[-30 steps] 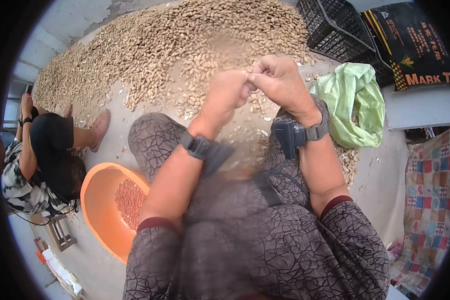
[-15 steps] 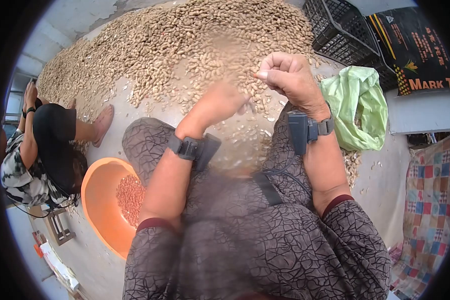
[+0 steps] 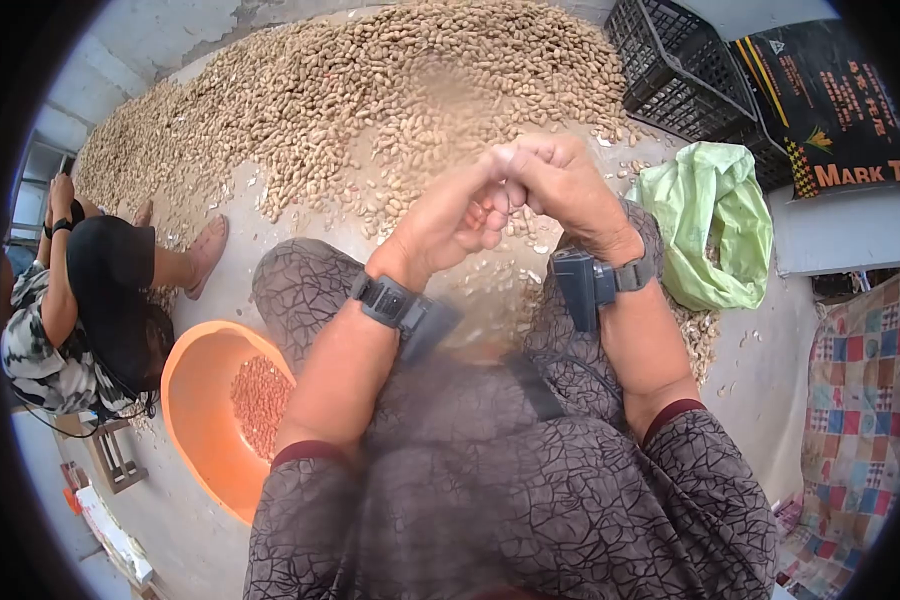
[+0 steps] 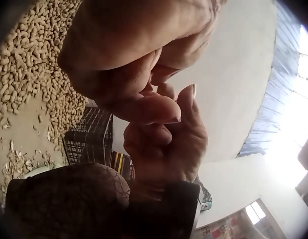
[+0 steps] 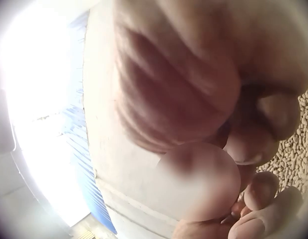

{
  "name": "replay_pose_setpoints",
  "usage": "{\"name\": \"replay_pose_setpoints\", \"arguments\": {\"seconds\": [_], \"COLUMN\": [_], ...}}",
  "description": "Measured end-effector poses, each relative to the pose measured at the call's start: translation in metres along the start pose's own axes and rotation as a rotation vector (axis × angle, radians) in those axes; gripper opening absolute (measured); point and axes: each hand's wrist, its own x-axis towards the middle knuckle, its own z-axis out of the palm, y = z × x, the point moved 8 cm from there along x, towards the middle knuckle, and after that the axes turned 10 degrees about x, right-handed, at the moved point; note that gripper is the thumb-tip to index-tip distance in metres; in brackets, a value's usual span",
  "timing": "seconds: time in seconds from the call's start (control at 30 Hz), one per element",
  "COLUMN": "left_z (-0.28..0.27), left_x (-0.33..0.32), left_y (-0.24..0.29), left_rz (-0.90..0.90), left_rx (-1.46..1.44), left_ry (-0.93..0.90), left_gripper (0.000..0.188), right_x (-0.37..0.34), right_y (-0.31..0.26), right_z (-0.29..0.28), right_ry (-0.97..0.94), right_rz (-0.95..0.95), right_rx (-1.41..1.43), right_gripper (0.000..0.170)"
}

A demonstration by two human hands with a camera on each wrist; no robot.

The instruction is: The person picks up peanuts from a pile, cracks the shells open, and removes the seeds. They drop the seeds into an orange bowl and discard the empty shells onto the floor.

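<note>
My left hand (image 3: 448, 218) and right hand (image 3: 573, 190) meet at the fingertips in the head view, above the near side of a big heap of unshelled peanuts (image 3: 320, 115). The fingers of both are curled in. A small reddish bit of a peanut (image 5: 238, 206) shows between the fingertips in the right wrist view; the fingers hide most of it. In the left wrist view the left hand's fingers overlap the right hand's thumb and fingers. An orange basin (image 3: 192, 400) with shelled red peanuts (image 3: 260, 405) stands by my left knee.
A pale green sack (image 3: 705, 225) stands open at the right, broken shells (image 3: 700, 340) beside it. Black crates (image 3: 678, 80) and a printed black bag (image 3: 835, 110) are behind it. Another person (image 3: 110, 280) sits at the far left.
Half a second ago my hands were apart, the right pinching a reddish peanut and the left blurred lower down. The left has since risen to meet the right again.
</note>
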Motion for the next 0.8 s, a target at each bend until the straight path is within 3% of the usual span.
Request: {"name": "replay_pose_setpoints", "arguments": {"seconds": [0.13,0.23,0.37,0.53,0.6,0.67,0.77,0.8], "left_z": [-0.012,-0.015,0.007,0.018,0.013,0.006,-0.008,-0.009], "left_x": [0.003,-0.004,-0.008,-0.010,-0.008,-0.007,-0.005,-0.006], "left_y": [0.004,0.027,0.033,0.036,0.034,0.034,0.032,0.034], "left_rz": [0.093,0.321,0.397,0.492,0.436,0.385,0.410,0.413], "left_rx": [0.007,0.187,0.390,0.732,0.647,0.564,0.163,0.164], "left_ry": [0.067,0.180,0.149,0.241,0.259,0.277,0.222,0.223], "left_gripper": [0.031,0.018,0.022,0.031,0.030,0.028,0.021,0.021], "right_x": [0.003,-0.001,0.000,0.002,-0.002,0.002,0.002,0.003], "right_y": [0.011,0.014,0.026,0.034,0.031,0.026,0.012,0.010], "right_z": [-0.026,-0.030,-0.032,-0.030,-0.031,-0.017,-0.030,-0.029], "right_ry": [0.184,0.234,0.300,0.390,0.431,0.208,0.202,0.199], "right_rz": [0.066,0.134,0.203,0.229,0.232,0.165,0.072,0.070], "right_rx": [0.091,0.077,0.083,-0.024,-0.043,0.238,0.273,0.273], "right_gripper": [0.041,0.044,0.046,0.045,0.044,0.041,0.031,0.031]}}
